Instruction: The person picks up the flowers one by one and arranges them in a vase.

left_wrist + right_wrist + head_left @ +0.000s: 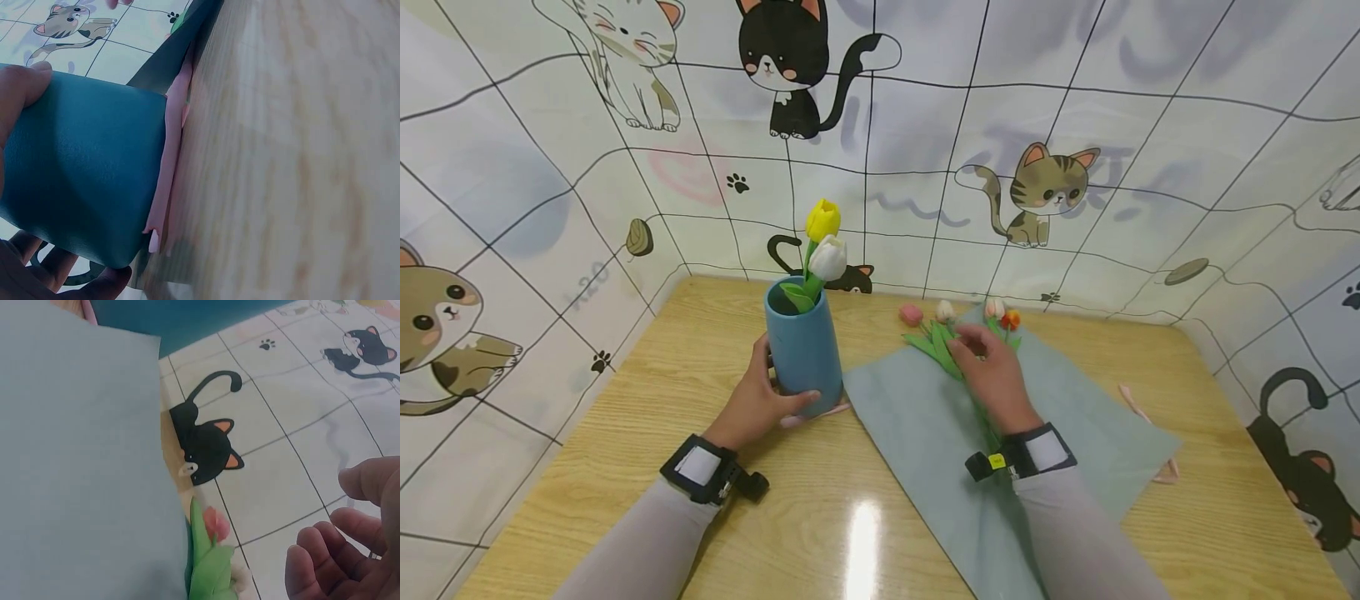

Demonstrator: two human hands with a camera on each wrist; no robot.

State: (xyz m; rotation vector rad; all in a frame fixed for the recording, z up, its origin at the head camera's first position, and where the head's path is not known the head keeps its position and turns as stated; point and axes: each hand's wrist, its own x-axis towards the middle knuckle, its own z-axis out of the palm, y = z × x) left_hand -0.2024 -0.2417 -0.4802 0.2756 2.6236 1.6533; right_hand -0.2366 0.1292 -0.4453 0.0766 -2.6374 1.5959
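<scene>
My left hand point(756, 404) grips the lower part of a blue vase point(808, 354), thumb across its front. In the left wrist view, fingers show on both sides of the vase point(87, 162). A yellow tulip point(823, 220) and a white tulip point(829, 258) stand in it with green leaves. Over the tulips lying on blue-grey wrapping paper point(917, 417) is my right hand point(996, 379), its fingers loosely bent. Nothing shows between those fingers in the right wrist view. Around it are a pink tulip point(911, 315), a whitish tulip point(945, 312) and an orange-red tulip point(1011, 320).
A pink ribbon point(169, 169) lies along the vase's base. More pink ribbon point(1168, 472) pokes out at the paper's right edge. The wooden table point(760, 542) meets a cat-patterned cloth point(917, 125) at the back and sides.
</scene>
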